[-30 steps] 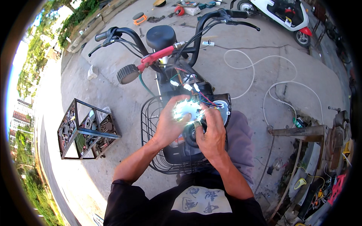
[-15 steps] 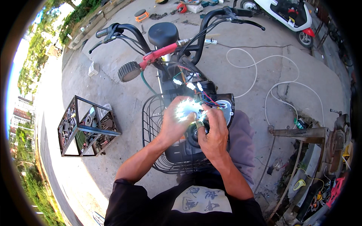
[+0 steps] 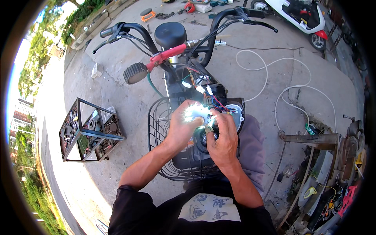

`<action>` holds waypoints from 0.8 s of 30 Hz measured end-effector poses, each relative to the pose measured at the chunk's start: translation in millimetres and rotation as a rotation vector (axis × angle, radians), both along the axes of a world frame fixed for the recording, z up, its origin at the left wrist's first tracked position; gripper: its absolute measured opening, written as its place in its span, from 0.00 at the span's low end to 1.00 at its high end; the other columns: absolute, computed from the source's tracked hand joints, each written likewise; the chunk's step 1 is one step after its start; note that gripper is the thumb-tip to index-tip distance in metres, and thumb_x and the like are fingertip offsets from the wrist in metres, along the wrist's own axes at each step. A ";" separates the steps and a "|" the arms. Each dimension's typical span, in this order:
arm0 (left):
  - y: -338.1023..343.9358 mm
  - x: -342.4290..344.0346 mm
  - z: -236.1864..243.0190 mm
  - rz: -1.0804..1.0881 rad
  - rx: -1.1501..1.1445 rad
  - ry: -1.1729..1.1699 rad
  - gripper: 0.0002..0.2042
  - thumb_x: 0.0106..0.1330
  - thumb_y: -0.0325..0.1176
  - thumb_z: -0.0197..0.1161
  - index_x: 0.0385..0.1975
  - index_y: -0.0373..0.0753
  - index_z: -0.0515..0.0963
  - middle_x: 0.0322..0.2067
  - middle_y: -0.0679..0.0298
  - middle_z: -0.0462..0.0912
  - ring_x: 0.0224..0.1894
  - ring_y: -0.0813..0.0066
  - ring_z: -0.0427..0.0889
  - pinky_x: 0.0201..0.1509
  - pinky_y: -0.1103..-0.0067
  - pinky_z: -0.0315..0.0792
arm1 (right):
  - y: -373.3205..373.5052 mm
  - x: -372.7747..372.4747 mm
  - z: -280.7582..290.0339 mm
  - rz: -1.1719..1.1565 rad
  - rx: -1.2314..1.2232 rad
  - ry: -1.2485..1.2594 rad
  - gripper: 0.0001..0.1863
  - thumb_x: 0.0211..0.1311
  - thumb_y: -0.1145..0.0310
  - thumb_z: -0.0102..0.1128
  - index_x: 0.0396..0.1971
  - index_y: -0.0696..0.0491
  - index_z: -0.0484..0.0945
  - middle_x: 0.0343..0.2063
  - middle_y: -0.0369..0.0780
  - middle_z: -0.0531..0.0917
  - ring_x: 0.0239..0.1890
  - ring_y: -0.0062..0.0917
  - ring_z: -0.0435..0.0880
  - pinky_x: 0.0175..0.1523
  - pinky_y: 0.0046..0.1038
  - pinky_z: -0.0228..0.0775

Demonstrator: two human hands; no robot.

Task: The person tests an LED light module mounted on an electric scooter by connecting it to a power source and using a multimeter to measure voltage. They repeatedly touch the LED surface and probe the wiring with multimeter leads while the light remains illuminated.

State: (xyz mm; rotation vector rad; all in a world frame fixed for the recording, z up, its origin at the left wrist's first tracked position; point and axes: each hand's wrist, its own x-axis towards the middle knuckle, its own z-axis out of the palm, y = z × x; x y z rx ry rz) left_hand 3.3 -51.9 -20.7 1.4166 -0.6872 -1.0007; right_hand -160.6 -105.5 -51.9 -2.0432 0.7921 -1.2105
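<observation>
Over the black wire basket (image 3: pixel 153 129) of a small electric bike, both hands hold a pale, round LED light (image 3: pixel 199 112). Bright points glow round its rim, and the glare hides its details. My left hand (image 3: pixel 181 124) grips it from the left, thumb on its face. The fingertips of my right hand (image 3: pixel 224 137) pinch its right edge, near a small dark part. Coloured wires (image 3: pixel 217 102) with white connectors (image 3: pixel 200 89) run just beyond. Beside my right fingers sits a round white-backed unit (image 3: pixel 238 111). Partly hidden below is a black round part (image 3: pixel 201 143).
A red work lamp (image 3: pixel 164 56) with a ribbed black head lies across the bike, below its handlebar (image 3: pixel 213 31) and seat (image 3: pixel 170 33). A metal-framed parts bin (image 3: pixel 92 135) stands left. White hose (image 3: pixel 270 66) loops on the right, near a cluttered bench (image 3: pixel 311 138).
Both hands stay in nearly the same place on the lit LED light. The view has shifted very slightly; nothing has been let go.
</observation>
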 end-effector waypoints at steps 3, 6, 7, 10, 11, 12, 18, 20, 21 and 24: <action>-0.3 0.7 0.0 0.002 0.005 0.016 0.21 0.68 0.12 0.67 0.59 0.36 0.78 0.46 0.68 0.88 0.46 0.82 0.86 0.51 0.80 0.79 | 0.1 0.0 1.5 0.009 0.001 -0.003 0.35 0.59 0.85 0.70 0.69 0.55 0.82 0.52 0.49 0.85 0.55 0.52 0.86 0.63 0.49 0.77; -1.0 0.8 -1.3 -0.002 0.002 0.025 0.21 0.68 0.12 0.68 0.59 0.36 0.78 0.46 0.68 0.88 0.46 0.82 0.85 0.51 0.80 0.79 | -0.1 0.3 1.1 0.007 -0.013 -0.005 0.34 0.59 0.85 0.70 0.69 0.56 0.82 0.52 0.49 0.85 0.55 0.52 0.86 0.63 0.49 0.77; -1.3 0.7 -2.0 -0.004 -0.001 0.029 0.21 0.68 0.12 0.69 0.59 0.36 0.78 0.46 0.68 0.88 0.46 0.82 0.85 0.51 0.80 0.79 | -0.7 0.4 0.3 0.002 -0.026 -0.009 0.35 0.59 0.85 0.70 0.69 0.56 0.82 0.52 0.49 0.85 0.55 0.51 0.86 0.63 0.49 0.77; -2.5 0.9 -2.6 -0.007 0.008 0.003 0.21 0.68 0.13 0.70 0.59 0.36 0.78 0.46 0.68 0.88 0.46 0.82 0.85 0.51 0.80 0.79 | -1.1 0.8 1.2 -0.006 -0.051 -0.006 0.35 0.58 0.85 0.70 0.70 0.56 0.82 0.52 0.49 0.86 0.55 0.51 0.85 0.63 0.48 0.77; -2.5 1.2 -3.7 -0.003 0.012 -0.009 0.21 0.68 0.13 0.70 0.59 0.36 0.78 0.46 0.68 0.88 0.46 0.82 0.85 0.51 0.80 0.79 | -1.2 0.7 1.0 -0.009 -0.056 -0.003 0.35 0.58 0.85 0.70 0.70 0.56 0.82 0.52 0.49 0.86 0.56 0.50 0.86 0.63 0.48 0.77; -2.0 1.9 -5.0 0.001 0.016 -0.022 0.21 0.68 0.14 0.70 0.59 0.36 0.78 0.46 0.68 0.88 0.46 0.82 0.85 0.51 0.80 0.79 | -1.3 1.0 0.8 -0.009 -0.068 0.002 0.36 0.58 0.85 0.70 0.70 0.56 0.82 0.53 0.48 0.86 0.56 0.50 0.85 0.64 0.48 0.76; -2.8 -1.5 4.3 0.015 0.030 0.035 0.21 0.69 0.15 0.72 0.60 0.34 0.78 0.45 0.67 0.87 0.46 0.82 0.86 0.51 0.79 0.81 | 0.2 0.2 0.5 -0.022 -0.113 0.031 0.38 0.57 0.86 0.70 0.72 0.56 0.80 0.53 0.48 0.86 0.57 0.50 0.85 0.67 0.50 0.73; -3.4 -3.1 4.9 0.021 0.024 0.041 0.21 0.69 0.15 0.73 0.60 0.34 0.78 0.45 0.67 0.88 0.45 0.81 0.87 0.51 0.78 0.81 | -0.8 -0.6 -0.1 -0.016 -0.112 0.037 0.38 0.58 0.85 0.70 0.72 0.56 0.79 0.54 0.49 0.86 0.58 0.50 0.85 0.67 0.51 0.73; -4.1 -4.1 5.0 0.024 0.019 0.047 0.21 0.69 0.15 0.73 0.60 0.34 0.78 0.46 0.66 0.88 0.45 0.81 0.87 0.51 0.78 0.82 | -1.1 -1.1 -0.4 -0.014 -0.112 0.040 0.38 0.58 0.85 0.70 0.73 0.56 0.79 0.54 0.49 0.86 0.58 0.50 0.85 0.67 0.51 0.73; -5.1 -3.6 1.8 0.032 0.026 0.053 0.21 0.69 0.15 0.73 0.60 0.34 0.78 0.46 0.65 0.88 0.45 0.80 0.87 0.51 0.78 0.82 | -0.3 -0.6 -1.7 -0.017 -0.117 0.076 0.40 0.58 0.85 0.70 0.75 0.56 0.77 0.55 0.49 0.86 0.59 0.50 0.84 0.68 0.52 0.73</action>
